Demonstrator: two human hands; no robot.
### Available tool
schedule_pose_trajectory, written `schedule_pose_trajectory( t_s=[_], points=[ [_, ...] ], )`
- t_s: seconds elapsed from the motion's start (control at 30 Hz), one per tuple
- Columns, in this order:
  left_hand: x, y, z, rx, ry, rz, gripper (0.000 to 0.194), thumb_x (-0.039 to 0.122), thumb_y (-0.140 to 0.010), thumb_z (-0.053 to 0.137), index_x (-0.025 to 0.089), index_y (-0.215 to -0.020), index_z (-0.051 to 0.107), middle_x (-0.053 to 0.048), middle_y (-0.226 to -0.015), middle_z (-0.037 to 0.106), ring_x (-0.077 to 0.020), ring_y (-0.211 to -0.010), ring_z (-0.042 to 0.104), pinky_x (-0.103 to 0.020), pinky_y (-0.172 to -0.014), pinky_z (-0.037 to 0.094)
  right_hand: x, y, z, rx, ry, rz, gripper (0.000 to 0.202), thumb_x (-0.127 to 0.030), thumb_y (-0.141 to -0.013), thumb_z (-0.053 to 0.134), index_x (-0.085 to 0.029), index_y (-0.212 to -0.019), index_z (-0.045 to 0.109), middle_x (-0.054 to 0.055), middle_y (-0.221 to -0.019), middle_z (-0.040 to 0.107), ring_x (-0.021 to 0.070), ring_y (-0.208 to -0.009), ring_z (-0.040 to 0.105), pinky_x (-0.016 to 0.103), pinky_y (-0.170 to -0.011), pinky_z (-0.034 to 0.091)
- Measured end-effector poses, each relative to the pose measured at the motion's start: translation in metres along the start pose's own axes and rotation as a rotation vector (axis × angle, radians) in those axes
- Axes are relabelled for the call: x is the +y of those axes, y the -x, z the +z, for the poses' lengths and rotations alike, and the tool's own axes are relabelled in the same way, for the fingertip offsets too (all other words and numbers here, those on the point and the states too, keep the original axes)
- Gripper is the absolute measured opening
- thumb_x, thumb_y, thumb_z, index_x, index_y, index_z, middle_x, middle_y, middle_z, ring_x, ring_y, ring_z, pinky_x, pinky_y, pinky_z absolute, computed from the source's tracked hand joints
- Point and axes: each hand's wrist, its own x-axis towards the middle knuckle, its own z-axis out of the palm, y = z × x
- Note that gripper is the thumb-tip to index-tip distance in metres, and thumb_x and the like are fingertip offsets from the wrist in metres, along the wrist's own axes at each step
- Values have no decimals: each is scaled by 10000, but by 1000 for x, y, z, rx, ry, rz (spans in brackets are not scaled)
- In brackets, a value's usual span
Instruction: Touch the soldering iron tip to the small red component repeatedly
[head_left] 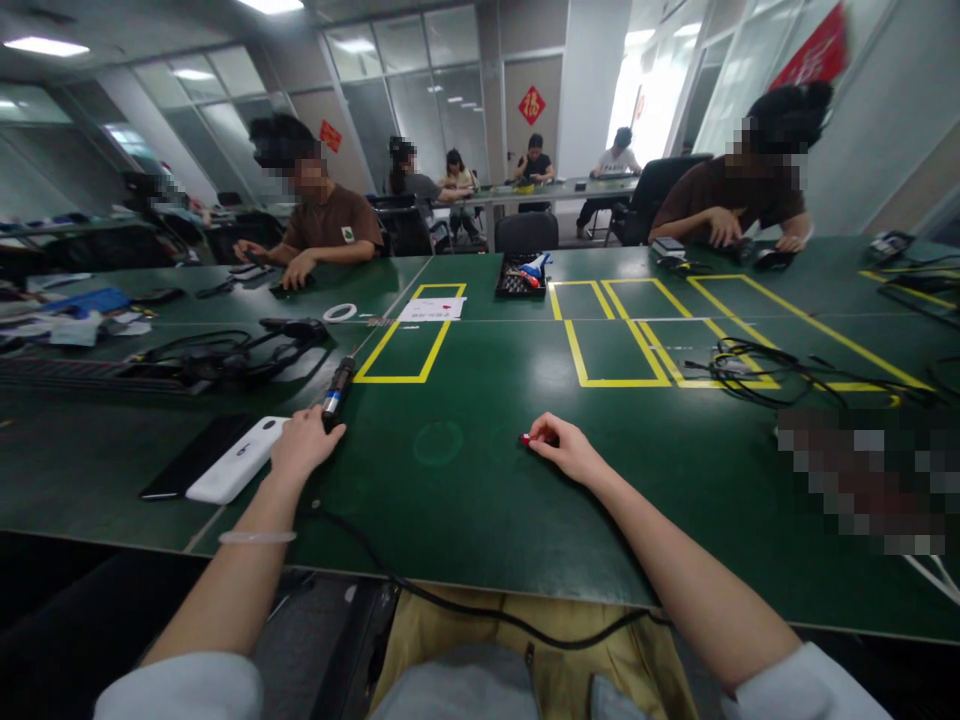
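Note:
My left hand [304, 447] is at the rear end of a screwdriver [339, 390] with a dark handle, a blue band and a thin shaft pointing away from me. Its thumb lies on one side of the handle end, the fingers on the other. Just left of that hand lie a white phone-shaped slab [238, 462] and a black flat slab [199, 455]. Over the middle of the green table [450, 500], my right hand [564, 448] pinches a small red object [525, 439], too small to name.
Yellow tape rectangles [394, 380] mark the table, a paper sheet [433, 309] on one. A black tray [521, 290] holds a blue-and-white item. Cables [742, 360] coil at right, more black gear [247, 345] at left. A white ring [340, 313] lies nearby. Two people work opposite.

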Motion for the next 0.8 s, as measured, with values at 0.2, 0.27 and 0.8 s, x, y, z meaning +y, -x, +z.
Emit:
schedule_pose_trajectory(
  t_s=[0.2, 0.27, 0.8],
  points=[
    [-23, -20, 13, -88, 9, 118, 832, 544, -720, 531, 39, -1366, 393, -233, -1320, 451, -346, -1230, 454, -394, -1017, 374, -3, 1, 0, -2, 10, 10, 125, -291, -807, 601, -179, -845, 561, -23, -705, 548, 127, -658, 509, 249, -653, 405],
    [-16, -17, 11, -85, 4, 134, 795, 525, -695, 557, 56, -1327, 441, -214, -1269, 480, -339, -1232, 446, -380, -1011, 382, -2, 1, 0, 0, 10, 10, 130, -295, -806, 603, -179, -848, 562, -24, -704, 548, 128, -656, 509, 250, -650, 400],
    [163, 70, 2, 42, 200, 332, 616, 455, -743, 577, 194, -1291, 469, -113, -1132, 487, -264, -1034, 508, -331, -788, 475, 2, 0, 4, 1, 2, -6, 125, -295, -811, 597, -180, -839, 557, -33, -678, 522, 121, -631, 485, 237, -624, 371]
  ],
)
